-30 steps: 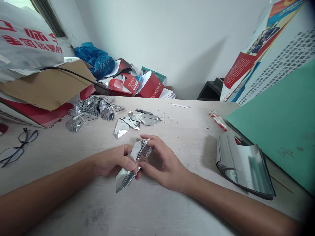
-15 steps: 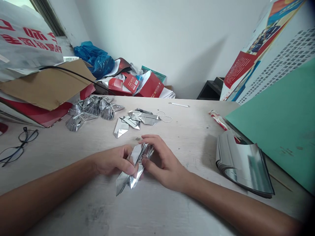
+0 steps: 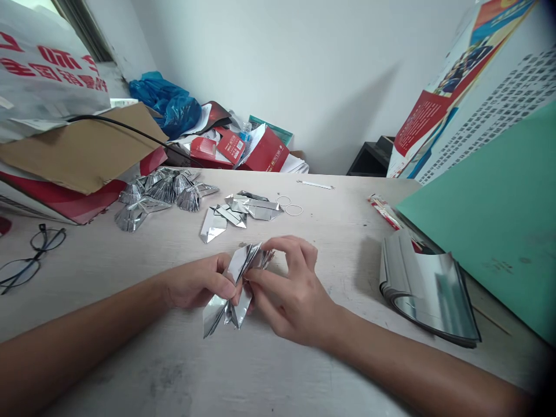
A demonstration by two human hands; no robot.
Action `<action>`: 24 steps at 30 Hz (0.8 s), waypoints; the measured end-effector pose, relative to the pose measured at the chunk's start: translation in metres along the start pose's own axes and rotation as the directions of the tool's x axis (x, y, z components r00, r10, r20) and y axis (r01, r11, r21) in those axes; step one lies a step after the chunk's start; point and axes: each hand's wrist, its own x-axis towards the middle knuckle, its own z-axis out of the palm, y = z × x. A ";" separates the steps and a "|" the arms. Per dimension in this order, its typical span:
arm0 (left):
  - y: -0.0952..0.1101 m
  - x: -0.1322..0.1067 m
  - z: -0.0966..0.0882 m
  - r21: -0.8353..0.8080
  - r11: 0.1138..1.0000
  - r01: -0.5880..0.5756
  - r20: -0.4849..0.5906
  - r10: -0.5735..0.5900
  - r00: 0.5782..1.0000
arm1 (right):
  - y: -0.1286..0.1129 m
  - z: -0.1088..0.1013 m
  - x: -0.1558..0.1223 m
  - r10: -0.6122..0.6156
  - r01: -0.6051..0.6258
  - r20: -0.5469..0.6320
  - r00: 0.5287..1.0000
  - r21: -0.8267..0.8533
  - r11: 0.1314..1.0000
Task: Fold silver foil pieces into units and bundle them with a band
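Note:
Both my hands grip one folded silver foil piece (image 3: 230, 295) just above the pale table (image 3: 278, 359). My left hand (image 3: 197, 284) pinches its middle with thumb and fingers closed. My right hand (image 3: 289, 286) is closed on its upper end, fingertips curled over the folds. The piece's lower tips point down towards the table. Loose folded silver pieces (image 3: 234, 213) lie beyond my hands, and a cluster of finished silver fan shapes (image 3: 158, 194) sits further left.
A stack of silver sheets (image 3: 428, 292) lies at the right, beside a leaning green board (image 3: 495, 214). Glasses (image 3: 30, 258) rest at the left edge. Rubber bands (image 3: 290, 205) lie mid-table. Cardboard and red boxes (image 3: 87, 156) crowd the back left.
My right hand has shifted up over the top of the foil piece and curled its fingers on it. The piece's lower folds have spread apart. My left hand has stayed put.

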 end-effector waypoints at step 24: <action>0.001 0.001 0.001 -0.111 0.994 0.022 -0.076 -0.031 0.997 | 0.014 -0.004 0.009 -0.378 0.388 0.199 0.904 -0.011 0.922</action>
